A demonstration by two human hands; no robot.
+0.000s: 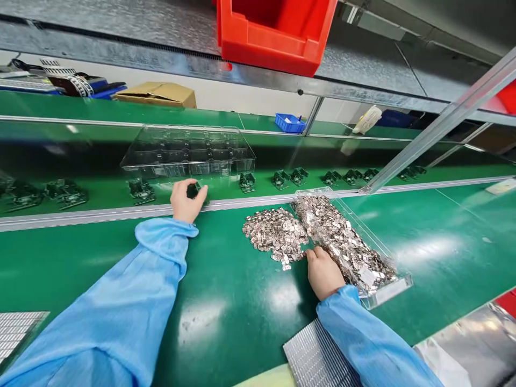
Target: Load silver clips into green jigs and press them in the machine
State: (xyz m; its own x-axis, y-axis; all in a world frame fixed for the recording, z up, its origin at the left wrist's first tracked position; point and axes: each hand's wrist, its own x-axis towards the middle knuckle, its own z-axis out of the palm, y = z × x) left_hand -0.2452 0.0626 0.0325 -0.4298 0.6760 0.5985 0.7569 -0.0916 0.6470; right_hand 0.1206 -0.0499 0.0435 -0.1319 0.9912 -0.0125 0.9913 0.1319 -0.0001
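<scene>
Metal pieces [276, 234] beside right grip [325, 274]

Your left hand [188, 201] partly covers the dark part [194, 190] between thumb and fingers, hiding its full shape, and your right hand [325, 273] hides whether its fingertips grip any of the metal pieces [276, 234], many too small to tell apart. Your right sleeve [371, 333] covers some of a ridged panel [314, 355], and both run off the bottom edge. The top edge cuts off a red bin [274, 48]; boards [22, 194] at far left are blurred.
</scene>
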